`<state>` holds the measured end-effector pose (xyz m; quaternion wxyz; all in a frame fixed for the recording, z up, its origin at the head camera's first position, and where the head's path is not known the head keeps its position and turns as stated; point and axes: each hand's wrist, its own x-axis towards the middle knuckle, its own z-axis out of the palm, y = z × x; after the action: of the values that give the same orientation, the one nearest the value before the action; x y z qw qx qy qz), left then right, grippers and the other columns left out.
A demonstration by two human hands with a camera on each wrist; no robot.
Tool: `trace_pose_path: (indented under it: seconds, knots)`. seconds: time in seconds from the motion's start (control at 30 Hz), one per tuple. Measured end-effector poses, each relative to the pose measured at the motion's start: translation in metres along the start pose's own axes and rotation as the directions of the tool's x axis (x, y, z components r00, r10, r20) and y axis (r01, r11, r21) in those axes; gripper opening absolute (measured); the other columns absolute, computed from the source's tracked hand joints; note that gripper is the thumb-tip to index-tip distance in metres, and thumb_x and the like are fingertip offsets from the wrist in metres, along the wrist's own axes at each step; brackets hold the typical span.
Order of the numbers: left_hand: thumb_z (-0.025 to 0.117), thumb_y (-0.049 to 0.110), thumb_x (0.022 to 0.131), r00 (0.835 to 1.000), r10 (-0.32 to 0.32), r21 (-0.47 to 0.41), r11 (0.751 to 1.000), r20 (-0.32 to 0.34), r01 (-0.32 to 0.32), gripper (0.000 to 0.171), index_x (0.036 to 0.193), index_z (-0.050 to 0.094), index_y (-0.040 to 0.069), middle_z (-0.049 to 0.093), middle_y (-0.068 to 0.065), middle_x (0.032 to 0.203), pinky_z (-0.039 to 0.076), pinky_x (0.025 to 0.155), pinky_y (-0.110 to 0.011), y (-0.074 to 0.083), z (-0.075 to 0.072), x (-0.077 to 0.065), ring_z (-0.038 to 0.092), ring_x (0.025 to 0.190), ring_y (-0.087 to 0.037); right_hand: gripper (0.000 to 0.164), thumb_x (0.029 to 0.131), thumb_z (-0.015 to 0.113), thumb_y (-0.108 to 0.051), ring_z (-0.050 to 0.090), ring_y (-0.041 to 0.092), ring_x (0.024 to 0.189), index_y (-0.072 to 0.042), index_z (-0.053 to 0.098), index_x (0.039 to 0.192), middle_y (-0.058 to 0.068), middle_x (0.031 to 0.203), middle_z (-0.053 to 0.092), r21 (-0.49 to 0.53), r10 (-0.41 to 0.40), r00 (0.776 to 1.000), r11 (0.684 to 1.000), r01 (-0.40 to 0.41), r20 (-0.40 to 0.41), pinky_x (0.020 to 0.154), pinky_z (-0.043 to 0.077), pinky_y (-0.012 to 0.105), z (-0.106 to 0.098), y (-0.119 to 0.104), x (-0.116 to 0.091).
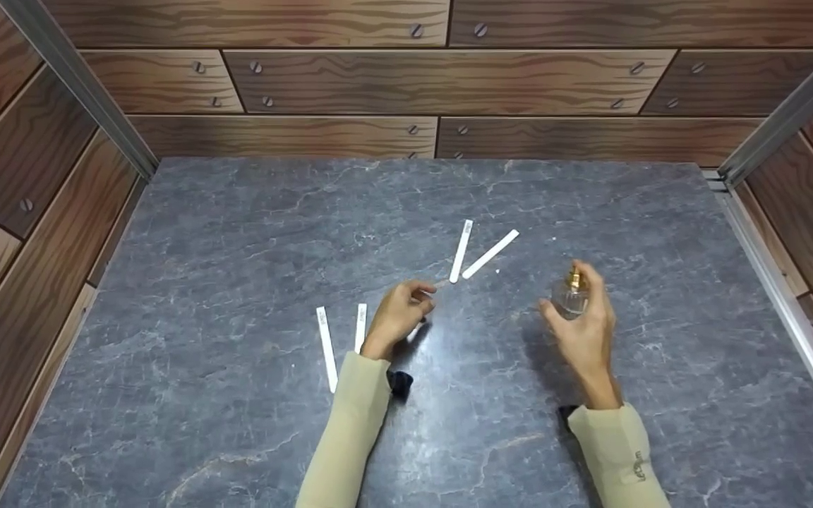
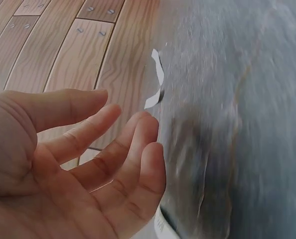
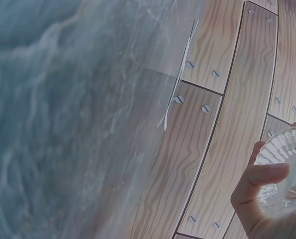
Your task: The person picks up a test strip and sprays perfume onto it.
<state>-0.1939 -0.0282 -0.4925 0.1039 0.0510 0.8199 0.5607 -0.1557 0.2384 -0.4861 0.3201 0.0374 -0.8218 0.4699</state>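
My right hand (image 1: 593, 328) grips a clear glass perfume bottle (image 1: 567, 302) with a gold spray top, above the table on the right. Its index finger lies on the top. In the right wrist view the bottle's ribbed base (image 3: 275, 152) faces the camera, with the thumb against the glass. My left hand (image 1: 398, 312) hovers near the middle, fingers loosely bent and nothing between them in the left wrist view. Just beyond its fingertips lie two white paper strips, one nearly upright (image 1: 461, 252) and one slanting right (image 1: 491, 254).
Left of the left hand lie two more printed strips, the outer one (image 1: 327, 346) and an inner one (image 1: 360, 328) partly covered by the arm. The grey marbled table (image 1: 237, 233) meets wood-patterned walls (image 1: 350, 81) at the back and sides. A metal rail (image 1: 795, 331) runs along the right edge.
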Motion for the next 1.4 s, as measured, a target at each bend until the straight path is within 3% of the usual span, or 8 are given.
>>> trace_pose_path:
  seconds: [0.13, 0.23, 0.47, 0.63, 0.87, 1.13, 1.4]
  knots:
    - [0.063, 0.003, 0.094, 1.0, 0.008, 0.096, 0.995, -0.022, -0.005, 0.025, 0.118, 0.071, -0.001, 0.071, -0.012, 0.101, 0.054, 0.076, -0.033, 0.001, -0.005, -0.007, 0.067, 0.082, -0.022, 0.067, 0.072, 0.079, 0.014, 0.057, 0.045, 0.111, 0.004, 0.053, 0.133, 0.031, 0.125, 0.06, 0.001, 0.007, 1.0, 1.0, -0.007, 0.002, 0.093, 0.044, 0.059, 0.0, 0.001, -0.001]
    - [0.063, 0.002, 0.094, 0.999, 0.04, 0.135, 0.99, -0.035, -0.034, 0.025, 0.117, 0.072, 0.0, 0.072, -0.013, 0.101, 0.055, 0.079, -0.038, 0.0, -0.008, -0.011, 0.069, 0.085, -0.026, 0.067, 0.072, 0.079, 0.014, 0.056, 0.045, 0.112, 0.004, 0.053, 0.133, 0.031, 0.126, 0.059, 0.008, 0.011, 1.0, 1.0, -0.011, 0.002, 0.094, 0.043, 0.061, 0.0, 0.001, -0.001]
    - [0.062, -0.004, 0.09, 0.992, 0.115, 0.159, 0.982, -0.059, -0.104, 0.024, 0.113, 0.071, -0.004, 0.072, -0.015, 0.097, 0.057, 0.081, -0.041, -0.004, -0.014, -0.02, 0.071, 0.088, -0.031, 0.068, 0.072, 0.079, 0.014, 0.057, 0.042, 0.111, 0.004, 0.053, 0.134, 0.029, 0.126, 0.06, -0.011, -0.016, 1.0, 1.0, 0.016, -0.008, 0.095, 0.044, 0.046, 0.001, 0.001, -0.001]
    - [0.063, -0.006, 0.09, 0.987, 0.142, 0.161, 0.979, -0.079, -0.128, 0.023, 0.111, 0.071, -0.006, 0.072, -0.017, 0.096, 0.057, 0.079, -0.041, -0.007, -0.018, -0.025, 0.071, 0.086, -0.032, 0.068, 0.071, 0.079, 0.015, 0.057, 0.041, 0.108, 0.004, 0.054, 0.133, 0.03, 0.123, 0.061, -0.018, -0.013, 1.0, 1.0, 0.013, -0.008, 0.093, 0.044, 0.047, 0.001, 0.001, -0.001]
    - [0.061, -0.01, 0.09, 0.99, 0.112, 0.164, 0.982, -0.091, -0.096, 0.027, 0.114, 0.071, -0.006, 0.071, -0.018, 0.099, 0.058, 0.075, -0.039, -0.01, -0.027, -0.035, 0.071, 0.087, -0.03, 0.066, 0.074, 0.077, 0.014, 0.056, 0.045, 0.109, 0.006, 0.051, 0.135, 0.033, 0.123, 0.058, -0.002, 0.01, 1.0, 1.0, -0.01, 0.021, 0.087, 0.043, 0.062, -0.001, 0.001, -0.002]
    - [0.056, -0.016, 0.084, 0.98, 0.145, 0.127, 0.984, -0.133, -0.128, 0.031, 0.111, 0.069, -0.01, 0.071, -0.022, 0.096, 0.058, 0.075, -0.041, -0.02, -0.036, -0.042, 0.07, 0.085, -0.034, 0.068, 0.073, 0.078, 0.015, 0.056, 0.043, 0.11, 0.004, 0.052, 0.136, 0.032, 0.124, 0.059, -0.011, 0.014, 1.0, 1.0, -0.014, 0.02, 0.088, 0.044, 0.059, -0.001, 0.001, -0.002]
    - [0.052, -0.018, 0.083, 0.979, 0.119, 0.134, 0.986, -0.166, -0.098, 0.033, 0.11, 0.07, -0.009, 0.071, -0.019, 0.094, 0.056, 0.073, -0.038, -0.028, -0.042, -0.046, 0.069, 0.082, -0.031, 0.069, 0.073, 0.079, 0.014, 0.056, 0.043, 0.111, 0.003, 0.053, 0.136, 0.03, 0.125, 0.06, -0.008, 0.026, 1.0, 1.0, -0.026, 0.016, 0.091, 0.044, 0.055, 0.0, -0.003, -0.002]
